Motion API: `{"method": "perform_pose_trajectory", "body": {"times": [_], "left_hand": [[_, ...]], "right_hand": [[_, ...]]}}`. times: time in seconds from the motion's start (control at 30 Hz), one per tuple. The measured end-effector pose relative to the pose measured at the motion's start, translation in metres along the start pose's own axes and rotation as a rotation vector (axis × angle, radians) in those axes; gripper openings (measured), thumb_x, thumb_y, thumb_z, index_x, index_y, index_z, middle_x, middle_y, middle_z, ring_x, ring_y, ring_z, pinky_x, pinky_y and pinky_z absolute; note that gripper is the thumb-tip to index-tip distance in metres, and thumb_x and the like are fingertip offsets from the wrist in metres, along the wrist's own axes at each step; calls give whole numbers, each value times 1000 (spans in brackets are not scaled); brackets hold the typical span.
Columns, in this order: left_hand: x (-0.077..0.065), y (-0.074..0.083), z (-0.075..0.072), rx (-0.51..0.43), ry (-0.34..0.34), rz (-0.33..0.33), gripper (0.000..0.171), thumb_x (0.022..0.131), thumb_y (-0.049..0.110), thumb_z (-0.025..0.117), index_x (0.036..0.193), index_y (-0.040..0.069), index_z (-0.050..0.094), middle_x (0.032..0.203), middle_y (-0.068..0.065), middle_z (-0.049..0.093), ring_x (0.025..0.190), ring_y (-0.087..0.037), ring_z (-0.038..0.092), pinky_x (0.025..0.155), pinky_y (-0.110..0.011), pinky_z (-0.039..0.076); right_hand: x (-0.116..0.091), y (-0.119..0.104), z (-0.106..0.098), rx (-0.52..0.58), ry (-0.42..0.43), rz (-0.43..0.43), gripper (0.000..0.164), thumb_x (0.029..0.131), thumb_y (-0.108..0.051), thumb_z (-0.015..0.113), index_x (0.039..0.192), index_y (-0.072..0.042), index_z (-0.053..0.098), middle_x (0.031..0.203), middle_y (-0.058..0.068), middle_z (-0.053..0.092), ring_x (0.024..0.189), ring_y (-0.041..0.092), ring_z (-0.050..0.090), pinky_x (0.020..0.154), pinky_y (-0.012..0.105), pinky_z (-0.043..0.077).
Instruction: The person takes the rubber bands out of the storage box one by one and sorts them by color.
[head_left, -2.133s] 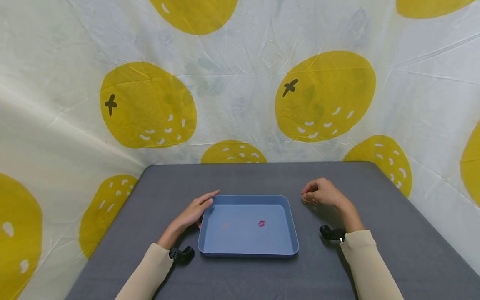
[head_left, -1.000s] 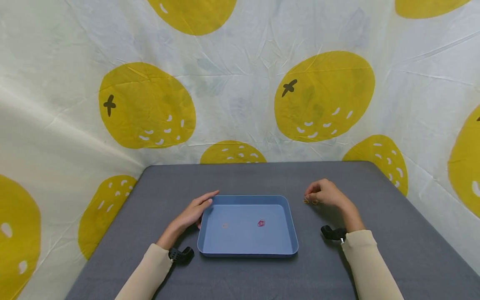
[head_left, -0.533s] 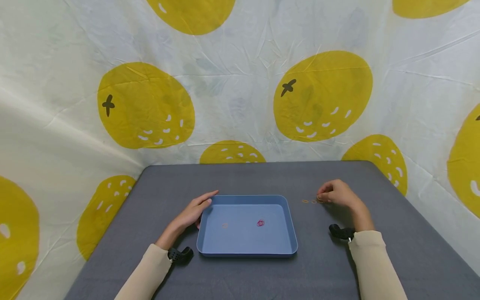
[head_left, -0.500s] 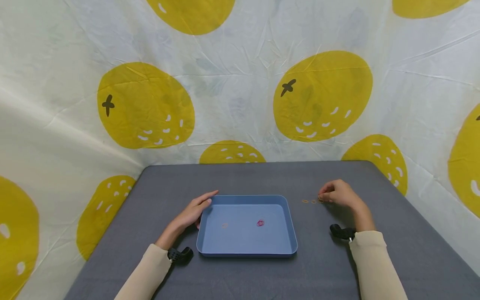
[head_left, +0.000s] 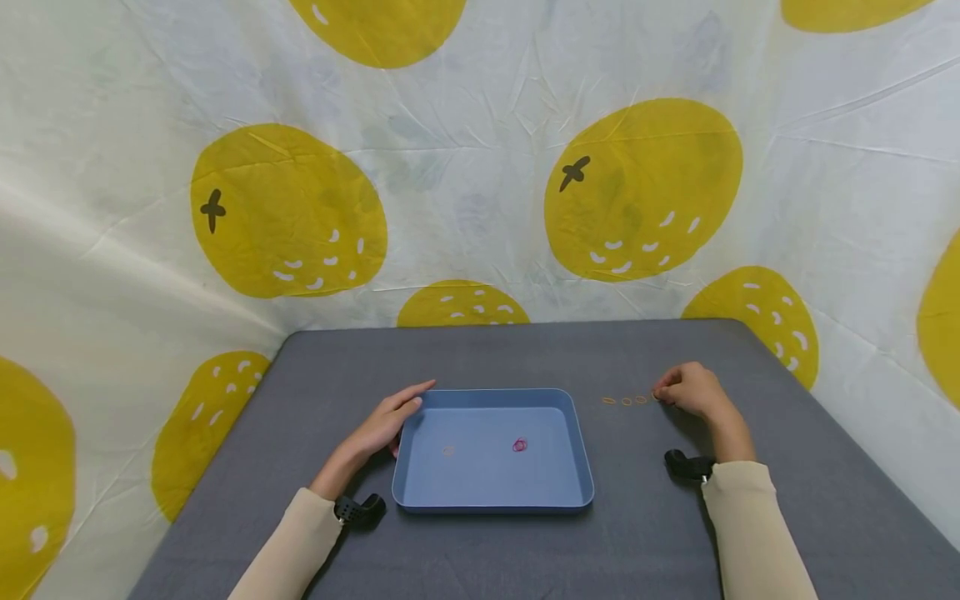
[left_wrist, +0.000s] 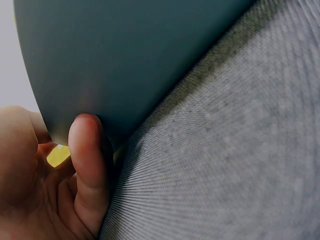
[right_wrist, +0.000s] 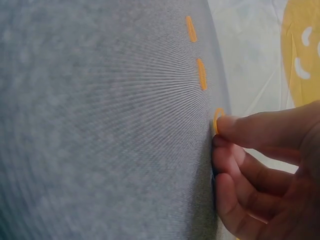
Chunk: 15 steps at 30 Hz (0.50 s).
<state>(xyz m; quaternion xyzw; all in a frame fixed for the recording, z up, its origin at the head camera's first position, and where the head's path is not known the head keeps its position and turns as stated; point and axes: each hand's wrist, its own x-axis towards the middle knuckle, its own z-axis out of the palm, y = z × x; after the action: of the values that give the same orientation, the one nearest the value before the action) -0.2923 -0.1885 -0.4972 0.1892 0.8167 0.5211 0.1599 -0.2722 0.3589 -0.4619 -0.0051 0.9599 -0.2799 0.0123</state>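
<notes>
My left hand (head_left: 382, 421) holds the left side of a blue tray (head_left: 492, 507) near its far corner. In the left wrist view a fingertip (left_wrist: 86, 125) presses the tray's outer wall. To the right of the tray my right hand (head_left: 693, 390) pinches an orange rubber band (right_wrist: 216, 120) between thumb and finger, right at the table surface. Three more orange rubber bands (head_left: 641, 400) lie in a row to its left. Inside the tray are a small clump of pink rubber bands (head_left: 520, 445) and a pale orange rubber band (head_left: 449, 451).
A grey cloth-covered table (head_left: 495, 558) carries everything. Behind it and at the sides hangs a white curtain (head_left: 472, 200) printed with large yellow fruit. Black wrist devices (head_left: 686, 466) sit at both cuffs.
My right hand has shifted rightward along the table in steps, leaving orange rubber bands spaced out in a row. The left hand stays on the tray, and the tray's contents look the same.
</notes>
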Motion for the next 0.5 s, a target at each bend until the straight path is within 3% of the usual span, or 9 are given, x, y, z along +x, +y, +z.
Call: {"method": "perform_pose_trajectory", "body": {"times": [0.5], "left_hand": [[0, 1, 1, -1, 12, -24, 46, 113, 36, 42, 159, 33, 42, 158, -16, 45, 44, -19, 56, 43, -35, 52]], "right_hand": [[-4, -4, -6, 3, -55, 13, 16, 89, -7, 68, 94, 3, 80, 78, 6, 74, 69, 16, 60, 61, 30, 50]]}}
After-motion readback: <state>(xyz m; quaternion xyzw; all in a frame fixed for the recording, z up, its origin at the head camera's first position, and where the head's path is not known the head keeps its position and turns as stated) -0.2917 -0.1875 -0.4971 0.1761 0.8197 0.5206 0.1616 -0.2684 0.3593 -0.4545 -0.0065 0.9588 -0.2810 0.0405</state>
